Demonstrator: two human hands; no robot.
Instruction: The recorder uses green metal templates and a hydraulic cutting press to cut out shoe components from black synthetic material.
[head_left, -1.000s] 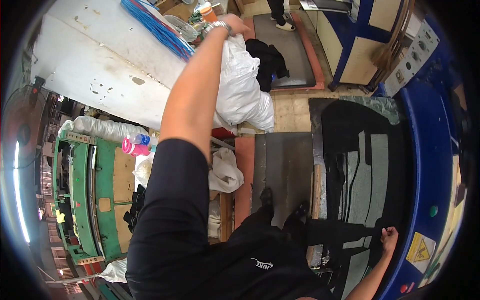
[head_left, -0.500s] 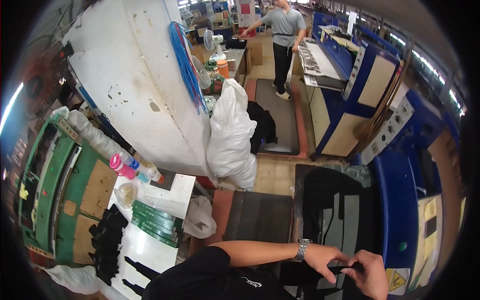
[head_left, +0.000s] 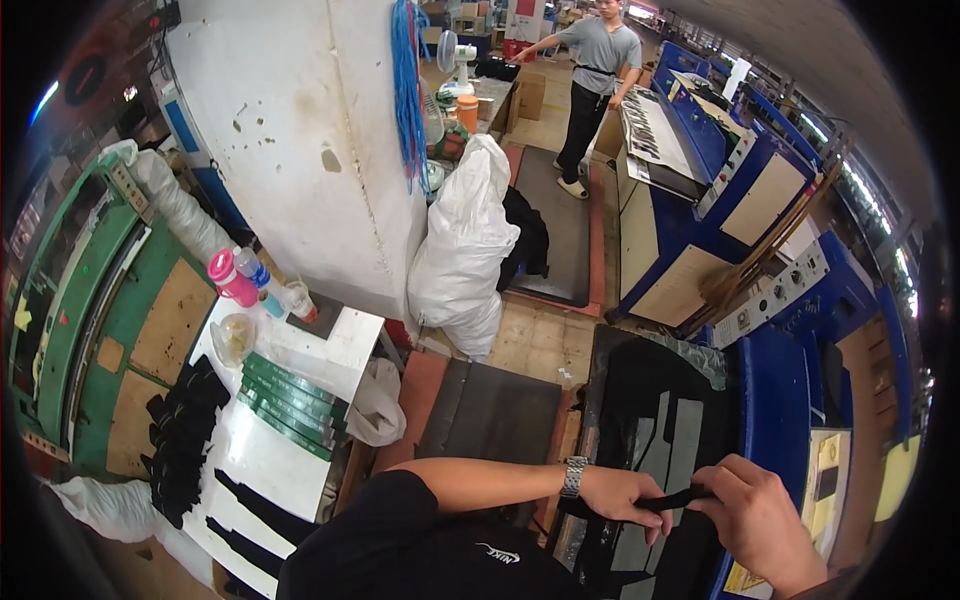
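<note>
A narrow black strip (head_left: 682, 498), probably fabric, spans the short gap between my hands. My left hand (head_left: 612, 493), with a metal watch at the wrist, pinches one end between thumb and fingers. The other end is gripped in the fingertips of my right hand (head_left: 758, 512). Below them, long grey flat pieces (head_left: 678, 445) lie on a black-covered work surface (head_left: 622, 385) beside the blue machine. My forearm and hands hide part of that surface.
To the left, a white table (head_left: 270, 470) carries green strips (head_left: 290, 405), black cut pieces (head_left: 185, 425) and a pink bottle (head_left: 232, 278). A white sack (head_left: 462, 255) leans by the pillar (head_left: 285, 130). Another person (head_left: 590, 90) stands beyond, near a blue machine (head_left: 740, 200).
My hands have moved apart, and the black strip now shows stretched between them. The whole view has shifted a little; the other person stays in place with an arm extended.
</note>
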